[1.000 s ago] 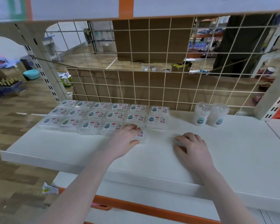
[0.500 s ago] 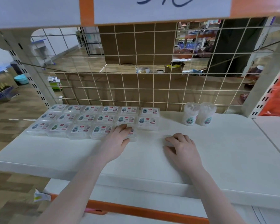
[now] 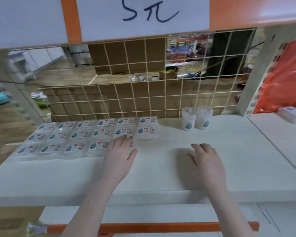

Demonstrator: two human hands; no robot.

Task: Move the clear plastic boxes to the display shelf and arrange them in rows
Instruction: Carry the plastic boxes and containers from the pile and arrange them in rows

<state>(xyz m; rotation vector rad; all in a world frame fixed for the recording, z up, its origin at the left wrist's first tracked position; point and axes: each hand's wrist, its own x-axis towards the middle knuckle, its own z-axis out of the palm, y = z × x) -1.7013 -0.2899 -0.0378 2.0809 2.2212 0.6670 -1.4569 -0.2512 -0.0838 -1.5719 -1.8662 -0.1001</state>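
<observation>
Two bare forearms, left hand [image 3: 120,152] and right hand [image 3: 205,162] ungloved, no sleeves.

The clear plastic boxes [image 3: 85,135] look glossy, with printed paper labels. The display shelf [image 3: 212,168] is smooth, matt white. Behind it stands a cream-coated wire grid [image 3: 143,100], with brown cardboard [image 3: 126,53] beyond. The price sign [image 3: 143,16] is white paper with handwritten ink.

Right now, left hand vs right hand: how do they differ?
The left hand lies over a clear plastic box at the end of the front row, fingers fairly straight; the right hand rests on the bare shelf, touching no box. The left hand reaches further back, its fingertips by the middle row; the right hand sits nearer the front edge, fingers loosely bent. Shared: both are palm down and neither grips anything.
</observation>
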